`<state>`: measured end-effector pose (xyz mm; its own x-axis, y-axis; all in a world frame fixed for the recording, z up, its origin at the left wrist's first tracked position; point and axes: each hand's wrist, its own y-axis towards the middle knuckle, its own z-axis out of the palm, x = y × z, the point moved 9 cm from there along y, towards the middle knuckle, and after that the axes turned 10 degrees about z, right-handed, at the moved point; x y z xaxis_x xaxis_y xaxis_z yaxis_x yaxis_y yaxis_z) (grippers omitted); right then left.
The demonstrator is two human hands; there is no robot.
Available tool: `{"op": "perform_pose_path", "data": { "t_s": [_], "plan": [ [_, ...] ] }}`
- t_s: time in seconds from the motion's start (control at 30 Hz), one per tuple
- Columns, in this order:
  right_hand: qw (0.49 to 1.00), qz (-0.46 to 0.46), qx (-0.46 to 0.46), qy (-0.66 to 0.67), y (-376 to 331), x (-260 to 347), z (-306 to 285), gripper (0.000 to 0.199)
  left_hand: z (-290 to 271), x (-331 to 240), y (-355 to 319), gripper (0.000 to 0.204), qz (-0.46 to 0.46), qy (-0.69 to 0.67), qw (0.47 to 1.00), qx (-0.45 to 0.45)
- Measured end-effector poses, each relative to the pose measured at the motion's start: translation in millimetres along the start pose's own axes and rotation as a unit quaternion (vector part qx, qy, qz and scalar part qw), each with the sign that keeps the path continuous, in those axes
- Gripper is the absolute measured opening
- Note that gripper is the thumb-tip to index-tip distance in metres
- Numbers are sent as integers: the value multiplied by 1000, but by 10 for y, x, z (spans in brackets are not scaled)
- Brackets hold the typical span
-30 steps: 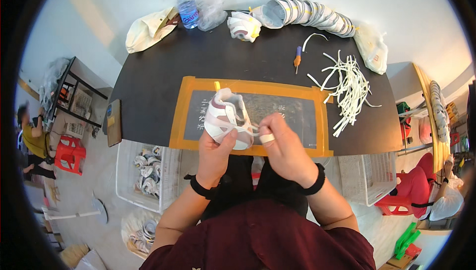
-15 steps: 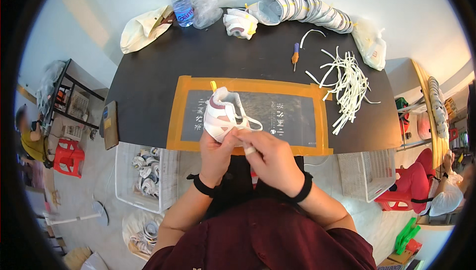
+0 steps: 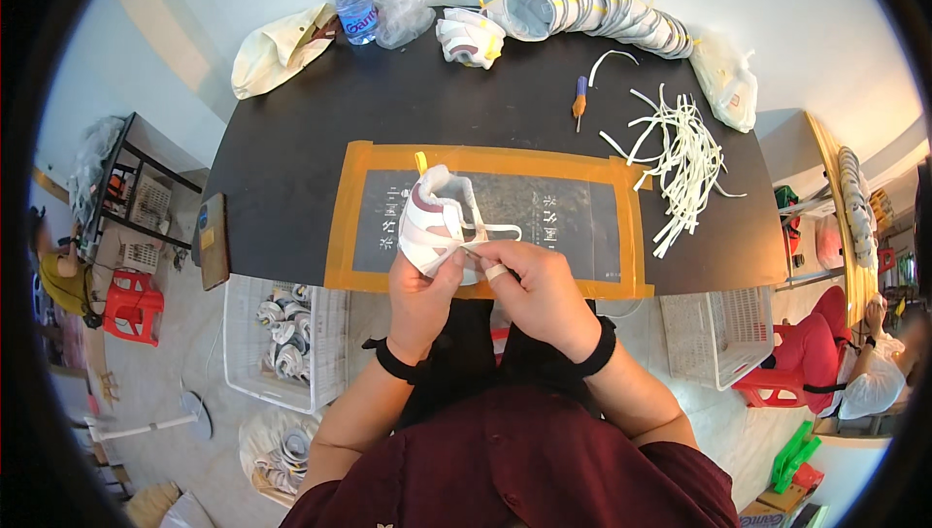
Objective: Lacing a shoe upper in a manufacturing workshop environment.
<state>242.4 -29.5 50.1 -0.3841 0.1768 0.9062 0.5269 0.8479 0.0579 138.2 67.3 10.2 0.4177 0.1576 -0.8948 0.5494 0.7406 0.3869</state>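
A small white and pink shoe upper (image 3: pixel 427 227) with mauve patches and a yellow tab is held over the near edge of the dark table. My left hand (image 3: pixel 419 300) wraps its near end, thumb on top. A white lace (image 3: pixel 503 229) makes a loop out from the upper's right side. Beside that loop, my right hand (image 3: pixel 534 290) is closed in a pinch against the upper, apparently on the lace's end, which the fingers mostly hide. A light wrap circles one of its fingers.
An orange-taped dark mat (image 3: pixel 582 227) covers the table's near middle. Loose white laces (image 3: pixel 680 169) and an orange-and-blue-handled tool (image 3: pixel 580 101) lie to the right. Behind are another upper (image 3: pixel 469 39), a row of nested uppers (image 3: pixel 602 14) and a bottle (image 3: pixel 355 9). White crates (image 3: pixel 325 348) stand below.
My right hand has shifted slightly right and turned at the upper. The lace loop has moved a little right and looks flatter. My left hand keeps its hold.
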Motion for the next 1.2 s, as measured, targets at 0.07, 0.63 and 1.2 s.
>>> {"op": "perform_pose_path", "data": {
  "t_s": [0.07,0.63,1.2],
  "plan": [
    [998,33,25,41,23,-28,8,21,12,-23,3,24,7,2,1000,2],
    [996,43,80,-21,52,-46,35,22,-25,52,-17,27,-24,-22,999,42],
    [998,-6,42,-42,6,6,49,25,6,7,-13,24,0,4,999,42]
  ]
}}
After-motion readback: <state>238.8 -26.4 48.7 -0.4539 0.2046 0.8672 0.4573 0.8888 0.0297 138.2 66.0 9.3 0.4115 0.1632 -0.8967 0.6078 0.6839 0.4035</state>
